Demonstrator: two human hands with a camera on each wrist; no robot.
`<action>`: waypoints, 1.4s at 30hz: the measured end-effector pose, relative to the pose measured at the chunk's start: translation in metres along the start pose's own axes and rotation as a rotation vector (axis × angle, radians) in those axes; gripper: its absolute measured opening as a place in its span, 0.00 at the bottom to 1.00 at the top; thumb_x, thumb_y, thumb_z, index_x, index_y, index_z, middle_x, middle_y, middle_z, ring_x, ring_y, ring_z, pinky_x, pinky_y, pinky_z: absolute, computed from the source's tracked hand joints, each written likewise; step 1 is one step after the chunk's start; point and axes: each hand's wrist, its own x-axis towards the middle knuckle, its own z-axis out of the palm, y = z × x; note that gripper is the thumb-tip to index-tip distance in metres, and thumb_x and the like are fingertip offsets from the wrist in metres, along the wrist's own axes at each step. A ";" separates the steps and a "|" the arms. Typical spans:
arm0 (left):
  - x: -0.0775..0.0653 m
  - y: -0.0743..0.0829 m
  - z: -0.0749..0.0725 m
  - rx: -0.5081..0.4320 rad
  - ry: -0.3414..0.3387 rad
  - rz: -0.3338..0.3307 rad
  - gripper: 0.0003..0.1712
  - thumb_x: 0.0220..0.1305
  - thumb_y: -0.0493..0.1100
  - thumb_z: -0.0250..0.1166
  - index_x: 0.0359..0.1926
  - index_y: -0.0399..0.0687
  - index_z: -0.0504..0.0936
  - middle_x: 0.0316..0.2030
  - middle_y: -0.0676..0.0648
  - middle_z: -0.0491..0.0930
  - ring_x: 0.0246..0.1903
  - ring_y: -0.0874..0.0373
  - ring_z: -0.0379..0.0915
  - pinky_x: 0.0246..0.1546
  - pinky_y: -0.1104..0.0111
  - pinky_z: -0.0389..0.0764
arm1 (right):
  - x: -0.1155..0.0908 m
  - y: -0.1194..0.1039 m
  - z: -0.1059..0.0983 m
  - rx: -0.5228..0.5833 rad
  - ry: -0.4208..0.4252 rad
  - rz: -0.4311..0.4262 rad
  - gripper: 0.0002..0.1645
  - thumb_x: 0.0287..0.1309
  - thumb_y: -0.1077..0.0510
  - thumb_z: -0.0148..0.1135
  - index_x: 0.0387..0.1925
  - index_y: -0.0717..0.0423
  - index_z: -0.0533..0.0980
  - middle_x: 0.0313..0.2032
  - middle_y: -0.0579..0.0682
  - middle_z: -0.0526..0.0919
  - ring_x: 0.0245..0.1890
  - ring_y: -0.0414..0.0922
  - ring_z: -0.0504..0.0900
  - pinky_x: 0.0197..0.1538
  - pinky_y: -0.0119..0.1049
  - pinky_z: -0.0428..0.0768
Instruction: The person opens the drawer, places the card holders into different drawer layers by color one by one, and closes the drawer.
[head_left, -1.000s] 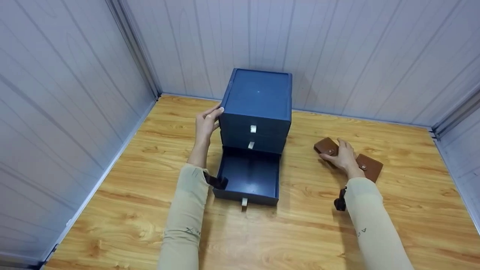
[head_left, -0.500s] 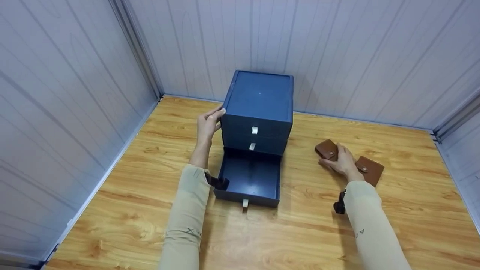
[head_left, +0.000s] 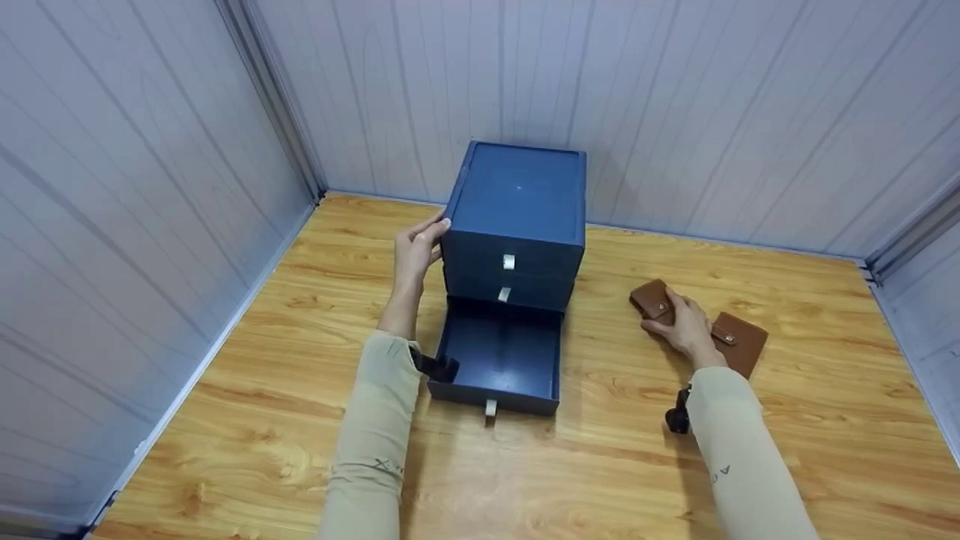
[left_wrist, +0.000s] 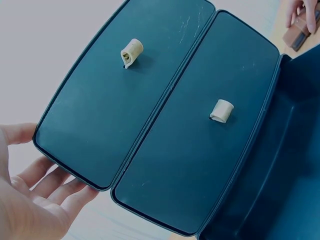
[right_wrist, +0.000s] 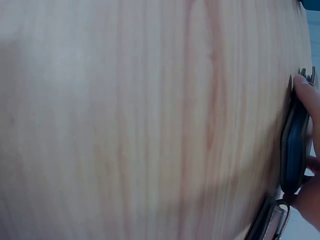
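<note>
A dark blue drawer cabinet (head_left: 517,187) stands near the back wall, its bottom drawer (head_left: 450,391) pulled out with bare floor showing inside. At the cabinet's upper front left corner rests my left hand (head_left: 412,251), its thumb at the top edge and extended fingers (left_wrist: 75,192) against the side. To the right, my right hand (head_left: 690,330) pinches a small brown snap wallet (head_left: 649,297) between thumb and fingers, low over the table. The right wrist view shows this wallet (right_wrist: 294,145) edge-on. A second brown wallet (head_left: 744,339) lies just behind the right wrist, partly covered by it.
The two upper drawers are pushed in, each with a pale pull tab (head_left: 508,262). The open drawer juts forward between the two forearms. Pale panelled walls (head_left: 675,112) close off the wood-grain table (head_left: 600,465) at the back and sides.
My right fingers have drawn in a little on the small wallet. My left hand stays at the cabinet corner, and the drawer has not moved. The head view has shifted slightly.
</note>
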 end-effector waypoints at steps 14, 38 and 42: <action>-0.085 0.093 0.024 -0.007 0.023 -0.060 0.20 0.51 0.49 0.66 0.48 0.54 0.80 0.46 0.49 0.77 0.45 0.57 0.73 0.40 0.62 0.75 | -0.005 0.001 0.005 -0.011 0.053 -0.042 0.47 0.52 0.44 0.59 0.66 0.60 0.51 0.57 0.73 0.56 0.56 0.68 0.55 0.53 0.62 0.52; 0.007 -0.010 -0.002 0.015 0.036 0.028 0.26 0.39 0.62 0.69 0.44 0.66 0.81 0.44 0.52 0.78 0.43 0.58 0.75 0.40 0.58 0.75 | -0.031 -0.001 0.003 0.004 0.123 -0.124 0.44 0.51 0.47 0.62 0.64 0.60 0.56 0.55 0.70 0.61 0.54 0.65 0.60 0.51 0.63 0.55; 0.008 -0.010 -0.002 0.024 0.043 0.042 0.26 0.38 0.63 0.69 0.44 0.66 0.81 0.44 0.51 0.78 0.43 0.58 0.75 0.39 0.58 0.75 | -0.036 -0.003 0.003 0.015 0.150 -0.154 0.44 0.50 0.47 0.63 0.64 0.60 0.57 0.55 0.69 0.62 0.54 0.65 0.61 0.51 0.62 0.57</action>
